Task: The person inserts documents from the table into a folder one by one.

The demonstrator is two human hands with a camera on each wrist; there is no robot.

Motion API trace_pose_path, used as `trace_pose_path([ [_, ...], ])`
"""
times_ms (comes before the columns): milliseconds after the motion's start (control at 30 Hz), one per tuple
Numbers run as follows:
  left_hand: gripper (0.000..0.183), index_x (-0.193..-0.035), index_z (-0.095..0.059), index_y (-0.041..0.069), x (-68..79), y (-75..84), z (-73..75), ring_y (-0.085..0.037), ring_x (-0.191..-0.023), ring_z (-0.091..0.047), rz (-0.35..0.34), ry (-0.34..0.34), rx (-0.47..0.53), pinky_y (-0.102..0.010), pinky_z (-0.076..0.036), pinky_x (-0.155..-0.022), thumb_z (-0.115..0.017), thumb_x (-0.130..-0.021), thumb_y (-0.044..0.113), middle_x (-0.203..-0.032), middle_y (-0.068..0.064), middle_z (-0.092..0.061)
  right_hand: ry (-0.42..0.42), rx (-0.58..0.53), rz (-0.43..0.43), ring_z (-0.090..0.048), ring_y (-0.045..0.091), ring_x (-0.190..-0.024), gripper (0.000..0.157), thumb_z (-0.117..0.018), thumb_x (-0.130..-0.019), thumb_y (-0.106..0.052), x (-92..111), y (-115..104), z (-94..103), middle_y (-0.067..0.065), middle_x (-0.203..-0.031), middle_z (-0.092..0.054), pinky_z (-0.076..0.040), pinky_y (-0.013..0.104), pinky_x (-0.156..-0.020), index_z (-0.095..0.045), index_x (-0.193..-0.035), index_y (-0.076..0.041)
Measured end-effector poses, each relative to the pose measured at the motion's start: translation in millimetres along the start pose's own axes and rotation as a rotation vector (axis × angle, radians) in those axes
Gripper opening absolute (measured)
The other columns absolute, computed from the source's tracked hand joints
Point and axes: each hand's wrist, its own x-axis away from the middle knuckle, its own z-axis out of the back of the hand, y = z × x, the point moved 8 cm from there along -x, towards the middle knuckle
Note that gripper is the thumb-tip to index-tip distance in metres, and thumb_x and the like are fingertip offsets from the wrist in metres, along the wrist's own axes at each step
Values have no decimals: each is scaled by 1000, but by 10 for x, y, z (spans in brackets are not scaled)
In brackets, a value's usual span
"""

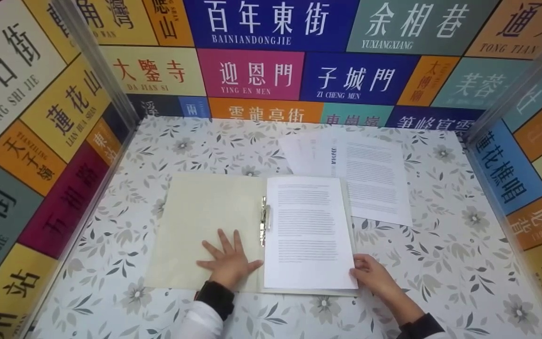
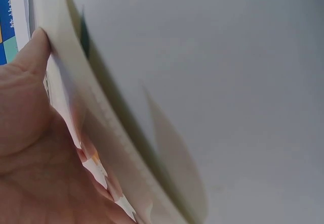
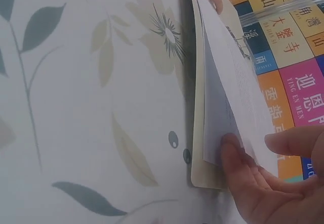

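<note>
A cream folder (image 1: pixel 210 212) lies spread on the table, with a metal clip (image 1: pixel 263 221) along its spine. Printed sheets (image 1: pixel 306 226) rest on its right side. My left hand (image 1: pixel 227 261) presses on the bare left cover with fingers spread wide. In the left wrist view, the thumb and palm of the left hand (image 2: pixel 30 128) show beside a blurred cover edge. At the lower right edge of the sheets, my right hand (image 1: pixel 374 275) pinches a page. In the right wrist view, the right hand (image 3: pixel 268 178) has its thumb above the top sheet, which stands slightly lifted from those beneath.
More loose printed papers (image 1: pixel 374 179) lie fanned out behind the folder, partly under its right edge. The tabletop (image 1: pixel 440 263) has a grey floral pattern. Colourful panels (image 1: pixel 252 73) with Chinese street names enclose the back and both sides.
</note>
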Motion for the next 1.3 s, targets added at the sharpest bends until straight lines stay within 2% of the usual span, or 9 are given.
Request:
trace_pose_path([
  [233, 114, -157, -6, 18, -27, -8, -41, -65, -136, 9, 20, -24, -31, -86, -12, -95, -57, -74, 77, -159, -24, 13, -48, -42, 3, -64, 32, -101, 46, -57, -91, -9, 17, -2, 29, 19, -107, -62, -57, 39, -84, -46, -131, 11],
  [367, 114, -157, -7, 17, -40, -1, -45, -66, -135, 9, 10, -19, -23, -87, -12, -93, -57, -74, 77, -159, -25, 12, -68, -28, -3, -65, 30, -98, 45, -57, -92, -10, 12, 2, 39, 17, -106, -61, -57, 39, -82, -46, -131, 11],
  [600, 114, -157, -7, 17, -29, -3, -34, -66, -135, 9, 12, -12, -14, -87, -11, -94, -58, -74, 76, -159, -25, 12, -92, -23, 6, -64, 19, -82, 42, -54, -93, -10, 2, -1, 43, 14, -98, -60, -58, 35, -75, -48, -129, 11],
  [833, 113, -157, -9, 16, -26, 4, -27, -66, -135, 8, 4, -4, -11, -87, -12, -93, -59, -75, 75, -159, -26, 11, -50, 51, 29, -65, 21, -84, 42, -53, -91, -11, -11, -53, 155, 13, -100, -61, -55, 32, -74, -50, -128, 10],
  [1033, 113, -157, -8, 17, -27, -10, -32, -66, -135, 8, 9, -8, -20, -87, -13, -94, -59, -75, 75, -159, -26, 11, -10, 86, 68, -65, 24, -92, 42, -52, -92, -10, -73, -181, 324, 15, -103, -60, -53, 28, -72, -49, -130, 9],
  [1133, 113, -157, -8, 17, -17, -12, -20, -65, -136, 8, 16, -13, -21, -86, -13, -95, -59, -75, 75, -160, -25, 11, 3, 64, 82, -66, 27, -93, 42, -51, -94, -10, -112, -260, 435, 17, -105, -59, -55, 30, -72, -47, -131, 9],
  [1300, 113, -157, -10, 17, 7, 6, 4, -66, -135, 7, 9, -9, -9, -86, -13, -95, -59, -74, 76, -160, -26, 9, 35, 93, 141, -63, 35, -101, 43, -51, -96, -12, -189, -436, 656, 23, -112, -57, -57, 36, -78, -45, -133, 10],
])
